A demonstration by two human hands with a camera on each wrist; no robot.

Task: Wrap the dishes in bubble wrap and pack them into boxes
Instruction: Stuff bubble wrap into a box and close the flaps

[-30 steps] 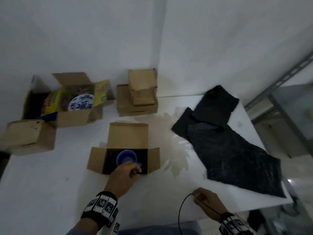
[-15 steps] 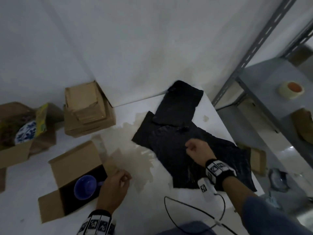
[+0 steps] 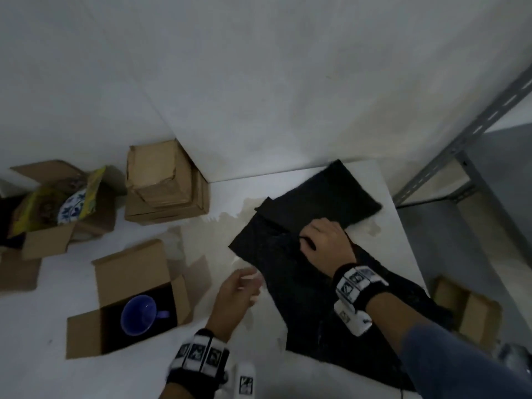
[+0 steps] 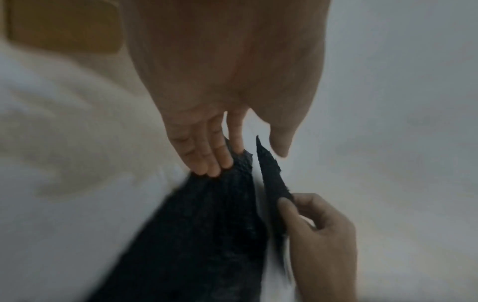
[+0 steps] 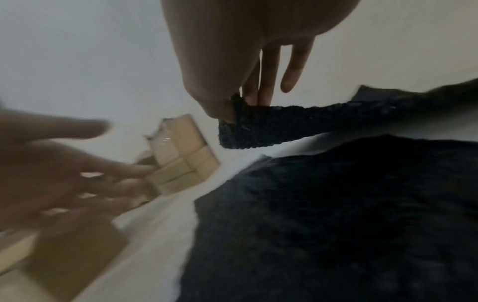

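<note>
Two hands work at the black bubble wrap (image 3: 311, 298) spread on the white tabletop (image 3: 149, 370): the right hand (image 3: 324, 244) has its grip pinched on a sheet's edge, lifting it. Just beside it, the left hand (image 3: 239, 295) is spread loose, blurred, seemingly brushing the lower sheet. Nearby, an open box (image 3: 129, 272) contains a blue mug (image 3: 139, 315); farther left, another open box (image 3: 49, 240) holds a patterned plate (image 3: 72, 210). Closed boxes (image 3: 164, 185) are stacked by the wall.
</note>
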